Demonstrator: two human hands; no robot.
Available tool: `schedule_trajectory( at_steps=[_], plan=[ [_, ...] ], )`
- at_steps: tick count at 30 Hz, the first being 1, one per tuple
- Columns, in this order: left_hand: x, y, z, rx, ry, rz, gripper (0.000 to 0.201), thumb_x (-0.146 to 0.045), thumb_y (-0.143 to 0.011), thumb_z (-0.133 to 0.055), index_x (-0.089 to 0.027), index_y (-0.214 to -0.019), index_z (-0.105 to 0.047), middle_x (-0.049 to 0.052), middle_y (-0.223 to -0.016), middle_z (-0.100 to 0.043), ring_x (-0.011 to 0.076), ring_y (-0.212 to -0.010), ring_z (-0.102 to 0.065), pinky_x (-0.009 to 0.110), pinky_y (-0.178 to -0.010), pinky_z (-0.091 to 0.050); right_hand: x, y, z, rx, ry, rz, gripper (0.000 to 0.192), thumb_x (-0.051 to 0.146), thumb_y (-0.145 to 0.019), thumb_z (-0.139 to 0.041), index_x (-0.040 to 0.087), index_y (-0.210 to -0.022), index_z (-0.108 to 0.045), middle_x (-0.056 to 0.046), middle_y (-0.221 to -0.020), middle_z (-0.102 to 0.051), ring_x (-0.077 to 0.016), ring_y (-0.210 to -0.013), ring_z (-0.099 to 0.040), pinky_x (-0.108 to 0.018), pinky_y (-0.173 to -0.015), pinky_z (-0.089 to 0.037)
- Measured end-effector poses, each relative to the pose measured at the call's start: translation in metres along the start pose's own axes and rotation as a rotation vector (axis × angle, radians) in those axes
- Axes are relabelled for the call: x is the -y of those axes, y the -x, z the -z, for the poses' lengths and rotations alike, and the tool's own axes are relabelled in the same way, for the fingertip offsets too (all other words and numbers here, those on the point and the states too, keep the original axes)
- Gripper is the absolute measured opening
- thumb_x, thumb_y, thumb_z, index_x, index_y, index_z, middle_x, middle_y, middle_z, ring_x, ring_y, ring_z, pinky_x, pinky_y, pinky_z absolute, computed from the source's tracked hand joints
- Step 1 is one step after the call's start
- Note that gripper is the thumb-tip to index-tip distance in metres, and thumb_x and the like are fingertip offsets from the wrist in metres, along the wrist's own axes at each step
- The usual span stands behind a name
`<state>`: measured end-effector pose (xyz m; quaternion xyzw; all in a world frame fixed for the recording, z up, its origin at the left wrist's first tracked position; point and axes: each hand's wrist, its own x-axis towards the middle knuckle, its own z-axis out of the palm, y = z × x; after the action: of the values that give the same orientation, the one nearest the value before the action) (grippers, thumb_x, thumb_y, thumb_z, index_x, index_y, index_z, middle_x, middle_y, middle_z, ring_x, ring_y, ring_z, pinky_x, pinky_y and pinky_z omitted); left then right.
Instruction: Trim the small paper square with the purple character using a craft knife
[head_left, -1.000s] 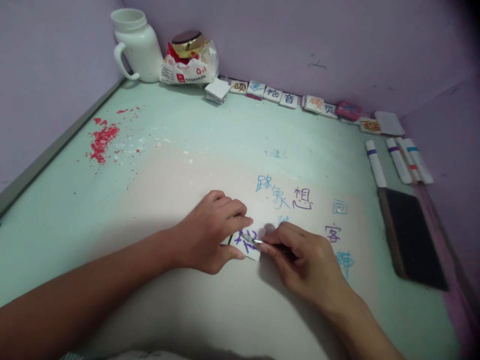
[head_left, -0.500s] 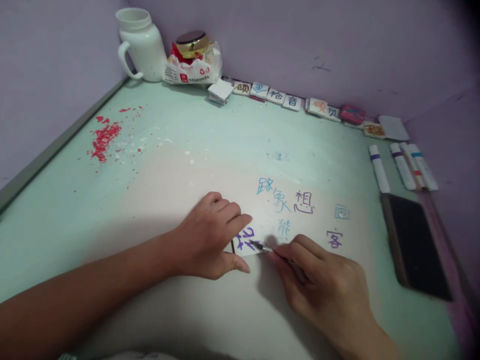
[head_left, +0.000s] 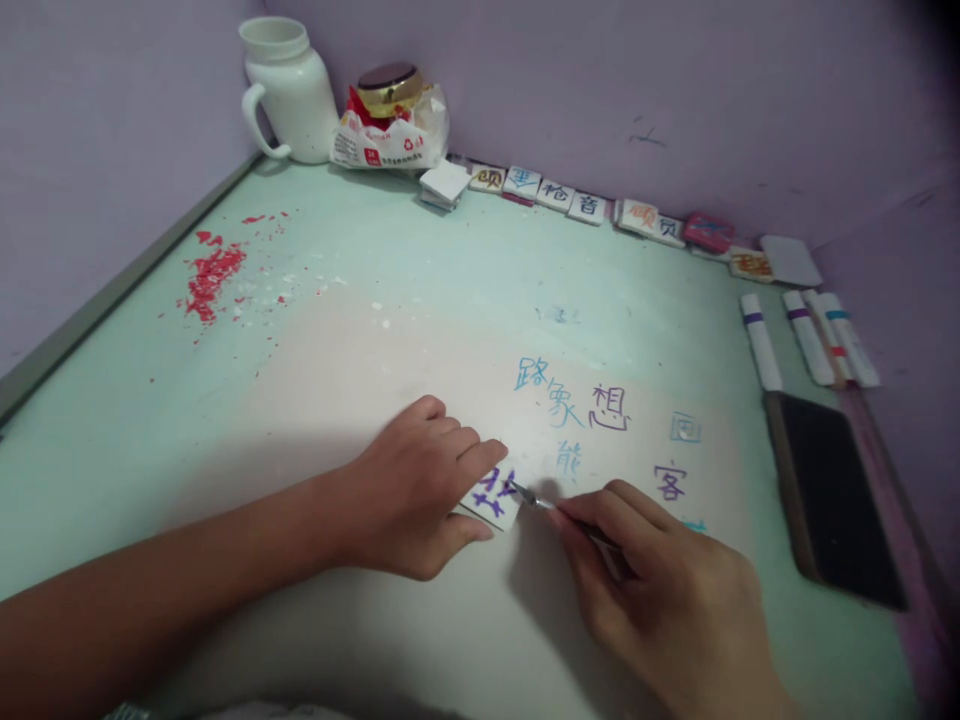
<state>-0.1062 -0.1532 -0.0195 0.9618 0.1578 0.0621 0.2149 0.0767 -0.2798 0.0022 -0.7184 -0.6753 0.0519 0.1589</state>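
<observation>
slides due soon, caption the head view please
Left hand holds a purple-lettered tile; right hand points a craft knife at it.

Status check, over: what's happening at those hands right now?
Left hand holding purple-marked white tile. Right hand gripping slim metal tool, tip at tile. Left forefinger close to tip.

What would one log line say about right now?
Left hand: gripping flat white purple-marked piece | Right hand: holding slim silver metal craft knife, tip at piece | Nearby: flat black rectangular phone

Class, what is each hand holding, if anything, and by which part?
The left hand holds the tile by its edges, between thumb and forefinger; the right hand holds the knife by its handle, behind the blade.
</observation>
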Motion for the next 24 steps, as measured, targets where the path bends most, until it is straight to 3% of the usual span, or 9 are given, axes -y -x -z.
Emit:
schedule_trajectory(
  at_steps=[8,18,24],
  plan=[
    [-0.007,0.004,-0.006,-0.11,-0.044,0.11,0.035,-0.043,-0.079,-0.064,-0.014,-0.097,-0.055,0.012,-0.097,-0.06,0.0286,-0.087,-0.055,0.039,-0.074,-0.037,0.009,0.004,0.002,-0.01,0.092,0.029,0.028,0.032,-0.092,-0.045,0.024,-0.078,-0.067,0.004,-0.059,-0.06,-0.0114,-0.039,-0.053,-0.028,-0.038,-0.031],
    [-0.008,0.002,-0.011,-0.135,-0.069,0.102,0.042,-0.049,-0.076,-0.068,-0.012,-0.095,-0.058,0.01,-0.086,-0.06,0.0266,-0.076,-0.056,0.038,-0.066,-0.036,0.015,0.004,-0.006,-0.036,0.191,0.039,0.032,0.03,-0.093,-0.043,0.024,-0.071,-0.066,0.004,-0.057,-0.059,-0.0111,-0.038,-0.052,-0.03,-0.04,-0.027],
    [-0.012,0.002,-0.01,-0.134,-0.123,0.13,0.044,-0.054,-0.075,-0.067,-0.014,-0.09,-0.057,0.008,-0.079,-0.059,0.0252,-0.07,-0.055,0.037,-0.064,-0.034,0.018,0.004,-0.007,-0.054,0.219,0.028,0.031,0.03,-0.093,-0.044,0.024,-0.077,-0.07,0.003,-0.058,-0.061,-0.0109,-0.038,-0.052,-0.03,-0.04,-0.026]
  ],
)
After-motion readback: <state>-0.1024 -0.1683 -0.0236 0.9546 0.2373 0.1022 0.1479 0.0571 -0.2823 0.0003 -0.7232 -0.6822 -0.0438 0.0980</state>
